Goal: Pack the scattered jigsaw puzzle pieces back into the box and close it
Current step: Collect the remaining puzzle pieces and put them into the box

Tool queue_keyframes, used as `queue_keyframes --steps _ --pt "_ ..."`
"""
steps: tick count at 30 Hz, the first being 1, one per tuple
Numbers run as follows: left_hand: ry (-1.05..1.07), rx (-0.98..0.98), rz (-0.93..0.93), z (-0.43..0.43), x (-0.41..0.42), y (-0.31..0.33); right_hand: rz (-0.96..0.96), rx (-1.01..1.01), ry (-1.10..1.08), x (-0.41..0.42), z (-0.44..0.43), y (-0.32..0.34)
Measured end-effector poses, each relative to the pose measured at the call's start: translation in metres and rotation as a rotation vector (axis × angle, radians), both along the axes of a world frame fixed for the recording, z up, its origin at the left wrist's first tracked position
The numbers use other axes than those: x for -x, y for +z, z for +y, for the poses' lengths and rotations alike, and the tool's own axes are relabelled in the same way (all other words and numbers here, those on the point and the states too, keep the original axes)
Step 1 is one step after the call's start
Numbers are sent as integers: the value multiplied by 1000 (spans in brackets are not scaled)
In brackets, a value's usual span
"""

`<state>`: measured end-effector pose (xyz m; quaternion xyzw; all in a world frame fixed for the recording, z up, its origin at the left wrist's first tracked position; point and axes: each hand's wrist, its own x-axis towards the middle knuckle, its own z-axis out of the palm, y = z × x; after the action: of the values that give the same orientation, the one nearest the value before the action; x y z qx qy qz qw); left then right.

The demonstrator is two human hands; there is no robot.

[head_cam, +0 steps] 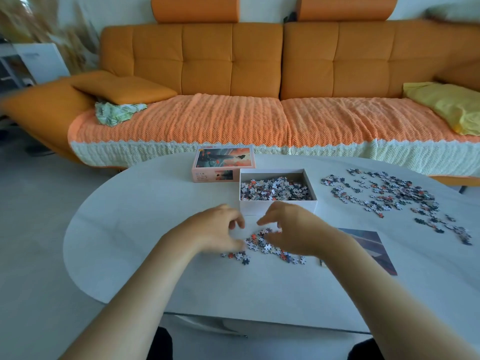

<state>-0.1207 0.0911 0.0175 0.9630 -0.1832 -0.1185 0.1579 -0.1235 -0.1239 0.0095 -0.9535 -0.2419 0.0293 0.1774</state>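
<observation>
An open white box (277, 206) on the white table holds a layer of jigsaw pieces. Its lid (223, 164), printed with a sunset picture, lies just behind and left of it. A small heap of loose pieces (262, 246) lies in front of the box. My left hand (215, 231) and my right hand (293, 231) curl around this heap from either side, fingers bent and apart, touching the pieces. I cannot see any piece lifted. A larger scatter of pieces (389, 196) spreads over the table to the right of the box.
A printed picture sheet (371, 245) lies flat right of my right forearm. The oval table's (135, 229) near edge is close to my body. An orange sofa (233, 74) with cushions and a knitted cover stands behind the table.
</observation>
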Motion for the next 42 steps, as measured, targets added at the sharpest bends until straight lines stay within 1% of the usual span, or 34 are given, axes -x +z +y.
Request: queue_keyframes --steps 2,4,9,12,15,18,20,21,24,27,29,32,35,36,40,42 --pt "13 -59 86 9 8 -3 42 97 6 7 4 -9" --pt "19 -54 96 12 14 -6 57 98 6 11 7 -11" --pt "19 109 37 2 18 -12 73 -1 -1 16 3 -5" --pt "40 161 4 -7 16 -16 106 20 -71 16 -13 8" --pt "26 119 9 -13 16 -14 231 134 -150 20 -28 15" --pt "3 17 122 -11 19 -8 294 182 -168 24 -30 12" --pt "13 -43 130 -10 19 -7 262 149 -172 23 -26 8" --pt "25 -42 115 -10 18 -8 235 130 -176 22 -24 6" --pt "45 56 50 -14 17 -13 179 62 -190 18 -17 1" --pt "17 142 -26 -21 17 -16 145 20 -190 14 -12 -2" --pt "23 151 -15 -20 15 -14 119 12 -196 13 -11 2" --pt "34 78 66 -15 13 -11 168 56 -209 16 -16 9" --pt "-42 -48 124 -13 15 -12 268 197 -202 20 -14 8" --pt "-60 -61 124 -14 16 -14 275 206 -194 20 -11 7" --pt "-64 29 84 -16 12 -16 229 123 -184 15 -1 6" --pt "-62 76 82 -18 9 -17 241 93 -182 12 1 6"
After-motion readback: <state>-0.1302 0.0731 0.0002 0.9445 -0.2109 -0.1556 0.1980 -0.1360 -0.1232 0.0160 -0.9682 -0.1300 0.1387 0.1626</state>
